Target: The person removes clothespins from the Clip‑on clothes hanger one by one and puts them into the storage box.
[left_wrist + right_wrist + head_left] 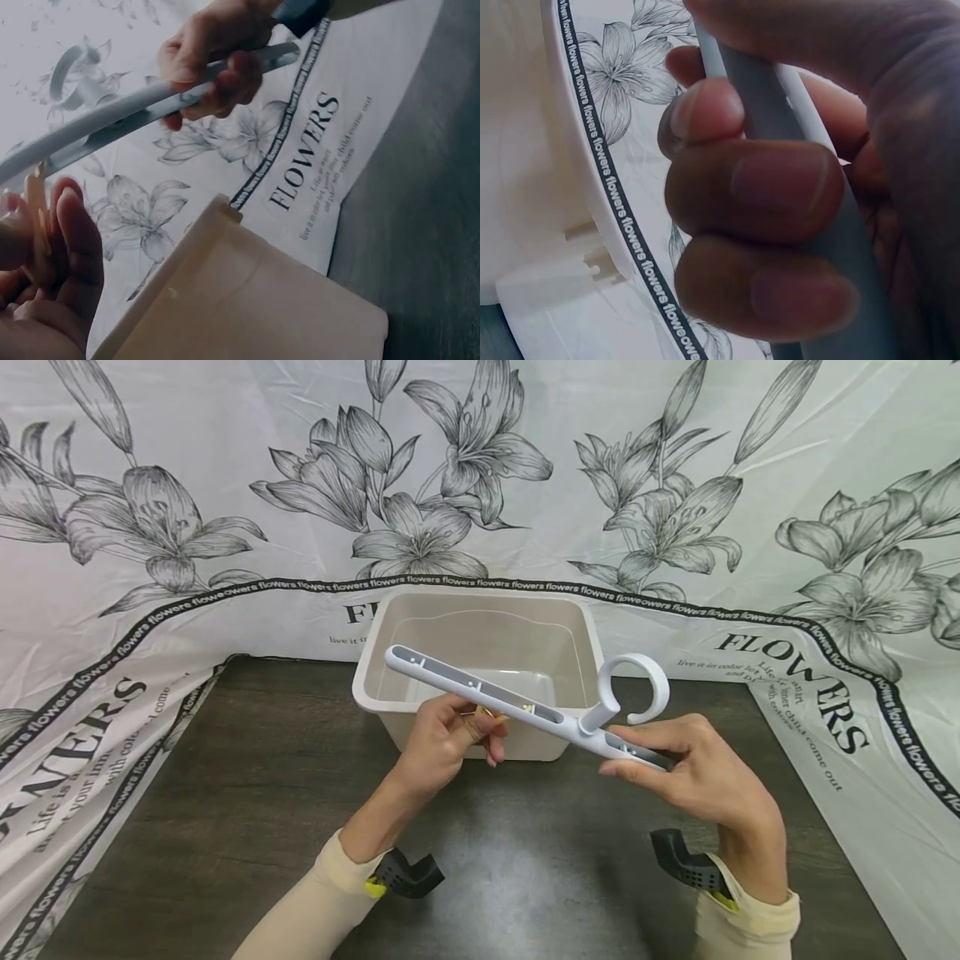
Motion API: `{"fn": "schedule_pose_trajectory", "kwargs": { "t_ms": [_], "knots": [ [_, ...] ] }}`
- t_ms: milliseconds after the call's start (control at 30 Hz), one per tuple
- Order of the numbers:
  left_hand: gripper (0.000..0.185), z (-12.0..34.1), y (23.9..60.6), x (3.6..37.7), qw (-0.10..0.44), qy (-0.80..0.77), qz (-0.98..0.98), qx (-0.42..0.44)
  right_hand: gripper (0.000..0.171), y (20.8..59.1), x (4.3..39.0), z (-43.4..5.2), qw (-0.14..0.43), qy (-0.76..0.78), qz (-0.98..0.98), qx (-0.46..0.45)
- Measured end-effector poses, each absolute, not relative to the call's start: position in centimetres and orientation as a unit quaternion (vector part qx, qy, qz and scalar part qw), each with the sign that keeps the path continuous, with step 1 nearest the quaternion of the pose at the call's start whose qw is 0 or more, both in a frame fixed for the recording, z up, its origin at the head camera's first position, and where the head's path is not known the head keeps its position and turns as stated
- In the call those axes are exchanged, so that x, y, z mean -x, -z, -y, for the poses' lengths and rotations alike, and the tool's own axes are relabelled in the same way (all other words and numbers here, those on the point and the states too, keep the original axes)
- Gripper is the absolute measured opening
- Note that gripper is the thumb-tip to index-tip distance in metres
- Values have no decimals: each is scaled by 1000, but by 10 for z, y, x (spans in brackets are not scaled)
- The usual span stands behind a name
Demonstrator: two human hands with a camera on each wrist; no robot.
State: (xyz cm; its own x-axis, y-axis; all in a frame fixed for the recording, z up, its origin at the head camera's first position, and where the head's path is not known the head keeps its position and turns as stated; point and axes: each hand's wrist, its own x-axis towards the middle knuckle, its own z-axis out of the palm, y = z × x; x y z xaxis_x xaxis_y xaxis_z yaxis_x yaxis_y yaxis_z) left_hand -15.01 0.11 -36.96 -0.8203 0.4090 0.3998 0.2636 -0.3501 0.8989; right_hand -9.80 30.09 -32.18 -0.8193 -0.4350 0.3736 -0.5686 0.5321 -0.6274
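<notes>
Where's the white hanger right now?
Head view, centre: the white hanger is held in the air by both hands, over the front rim of the beige bin.

A beige plastic tub (585,635) is placed on a dark table (247,793), near its far edge. A white cloth (112,610) printed with flowers is spread behind it and along both sides.

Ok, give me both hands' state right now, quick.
Left hand: pinches a small tan clip under the white hanger.
Right hand: grips the hanger's end.

White hanger bar (517,703) — tilted, airborne
</notes>
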Motion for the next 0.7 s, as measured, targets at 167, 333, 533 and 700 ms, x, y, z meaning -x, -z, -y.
{"fn": "schedule_pose_trajectory", "kwargs": {
  "t_ms": [167,333,533,700],
  "knots": [
    [27,-1,372,153,30,-764,-563,-313,43,323,99,-300,98,-390,865,-302],
    [34,-6,374,150,-19,-775,-543,-323,44,322,98,-299,102,-392,862,-305],
    [35,-1,372,151,35,-774,-539,-330,47,321,98,-302,121,-381,862,-310],
    [27,9,364,153,103,-733,-584,-335,46,321,98,-304,119,-377,866,-306]
  ]
}}
